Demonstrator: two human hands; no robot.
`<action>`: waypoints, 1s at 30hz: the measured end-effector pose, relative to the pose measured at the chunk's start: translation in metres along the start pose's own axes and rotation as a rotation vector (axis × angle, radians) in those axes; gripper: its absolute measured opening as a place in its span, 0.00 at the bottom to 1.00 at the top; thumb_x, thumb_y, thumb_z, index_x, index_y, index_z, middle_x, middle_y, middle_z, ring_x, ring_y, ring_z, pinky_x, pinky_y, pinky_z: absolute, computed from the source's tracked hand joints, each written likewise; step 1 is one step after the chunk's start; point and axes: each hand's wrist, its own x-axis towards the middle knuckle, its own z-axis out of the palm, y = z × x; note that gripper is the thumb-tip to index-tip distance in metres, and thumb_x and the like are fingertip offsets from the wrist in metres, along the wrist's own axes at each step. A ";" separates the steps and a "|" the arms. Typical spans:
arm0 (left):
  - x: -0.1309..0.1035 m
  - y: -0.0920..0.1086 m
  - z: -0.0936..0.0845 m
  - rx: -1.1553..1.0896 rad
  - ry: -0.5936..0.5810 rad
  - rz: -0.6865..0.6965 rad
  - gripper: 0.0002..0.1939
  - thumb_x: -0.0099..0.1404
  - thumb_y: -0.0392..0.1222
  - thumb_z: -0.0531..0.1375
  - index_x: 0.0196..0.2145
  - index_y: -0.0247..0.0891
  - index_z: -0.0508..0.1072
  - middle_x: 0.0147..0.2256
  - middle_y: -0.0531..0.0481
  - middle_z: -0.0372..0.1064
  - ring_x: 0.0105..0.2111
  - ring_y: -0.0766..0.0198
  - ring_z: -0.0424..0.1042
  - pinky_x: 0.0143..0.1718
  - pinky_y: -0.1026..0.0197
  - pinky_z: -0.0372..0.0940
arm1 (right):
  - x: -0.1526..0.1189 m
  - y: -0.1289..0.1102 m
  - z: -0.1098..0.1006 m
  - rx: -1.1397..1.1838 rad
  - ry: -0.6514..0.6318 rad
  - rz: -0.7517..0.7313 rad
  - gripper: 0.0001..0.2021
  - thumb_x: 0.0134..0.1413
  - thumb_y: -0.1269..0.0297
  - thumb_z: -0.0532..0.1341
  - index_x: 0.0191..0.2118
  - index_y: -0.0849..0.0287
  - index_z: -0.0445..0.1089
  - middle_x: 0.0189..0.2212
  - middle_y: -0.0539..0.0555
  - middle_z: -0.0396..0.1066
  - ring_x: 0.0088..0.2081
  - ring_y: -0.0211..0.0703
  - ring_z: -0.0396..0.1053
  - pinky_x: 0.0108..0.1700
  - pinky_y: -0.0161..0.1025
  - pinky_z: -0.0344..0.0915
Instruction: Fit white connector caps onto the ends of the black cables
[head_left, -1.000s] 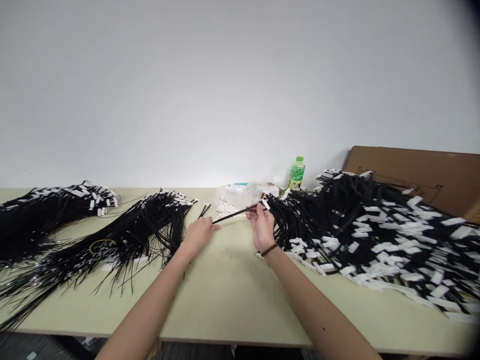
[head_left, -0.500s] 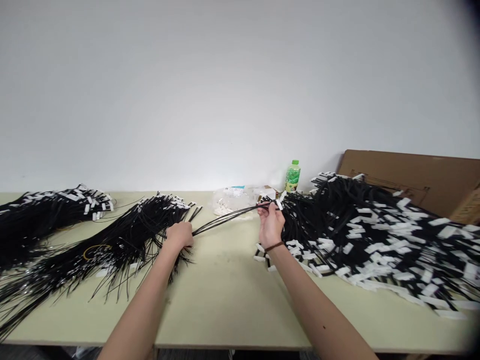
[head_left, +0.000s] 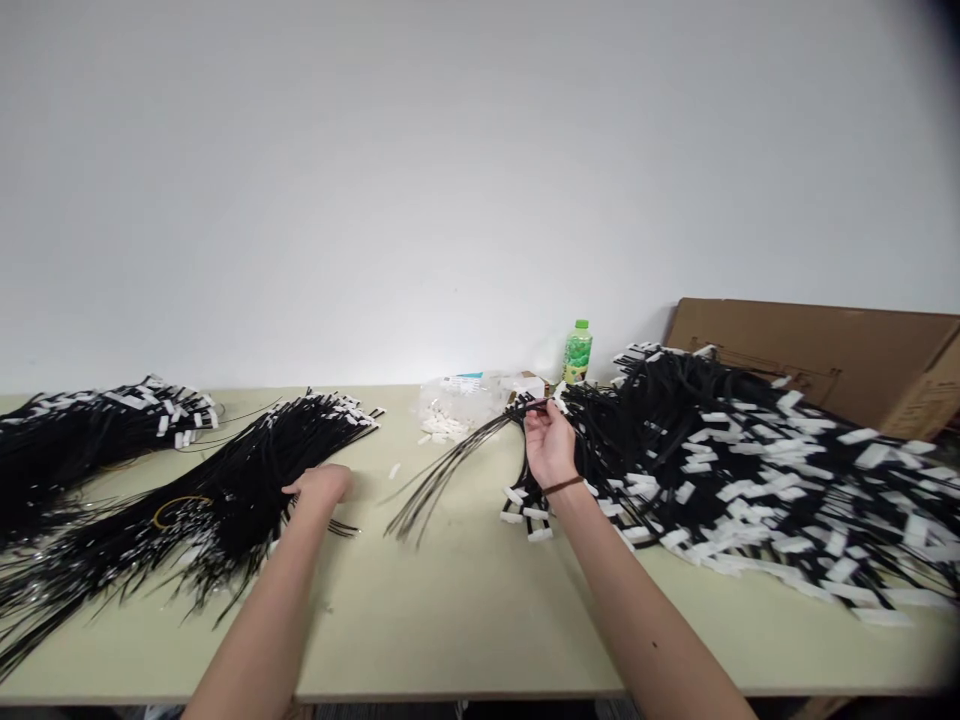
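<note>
My right hand (head_left: 551,447) is closed on one end of several thin black cables (head_left: 450,462), in front of the large right-hand heap. Their loose ends fan down to the left above the table, blurred. My left hand (head_left: 324,486) is at the right edge of the middle bundle of black cables (head_left: 262,455). Its thumb sticks out to the left, apart from the other fingers, which are partly hidden. A few short cable ends show below it on the tabletop.
A large heap of black cables with white ends (head_left: 750,470) covers the right side. Another bundle (head_left: 82,440) lies far left. At the back are a clear plastic bag with small white pieces (head_left: 450,410), a green-capped bottle (head_left: 577,352) and a cardboard sheet (head_left: 810,350).
My left hand has let go of the cables stretched between my hands and moved left and slightly down. Their free ends now splay toward the table. My right hand still holds them.
</note>
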 end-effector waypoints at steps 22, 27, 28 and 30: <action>-0.030 0.032 0.051 -0.115 -0.242 0.248 0.06 0.49 0.33 0.60 0.29 0.37 0.72 0.28 0.46 0.69 0.36 0.56 0.69 0.40 0.59 0.61 | -0.033 0.031 0.000 -0.598 -0.529 0.139 0.14 0.40 0.57 0.63 0.29 0.63 0.66 0.15 0.47 0.66 0.13 0.28 0.54 0.15 0.26 0.47; -0.041 0.048 0.065 -0.562 -0.335 0.193 0.08 0.55 0.41 0.60 0.32 0.33 0.72 0.30 0.47 0.70 0.30 0.64 0.70 0.34 0.62 0.66 | -0.052 0.045 0.000 -0.721 -0.796 0.205 0.11 0.45 0.58 0.61 0.31 0.62 0.68 0.14 0.46 0.65 0.14 0.30 0.55 0.16 0.27 0.50; -0.042 0.050 0.065 -0.648 -0.352 0.167 0.07 0.55 0.40 0.60 0.31 0.33 0.71 0.30 0.46 0.70 0.30 0.64 0.70 0.36 0.62 0.66 | -0.054 0.049 -0.001 -0.752 -0.853 0.206 0.10 0.46 0.58 0.60 0.31 0.61 0.67 0.15 0.46 0.65 0.14 0.30 0.55 0.16 0.27 0.51; -0.043 0.053 0.064 -0.864 -0.378 0.070 0.04 0.55 0.36 0.61 0.29 0.32 0.71 0.28 0.47 0.71 0.30 0.66 0.71 0.39 0.62 0.66 | -0.056 0.055 -0.005 -0.800 -0.927 0.190 0.09 0.49 0.59 0.58 0.32 0.61 0.67 0.17 0.46 0.66 0.16 0.30 0.57 0.17 0.27 0.53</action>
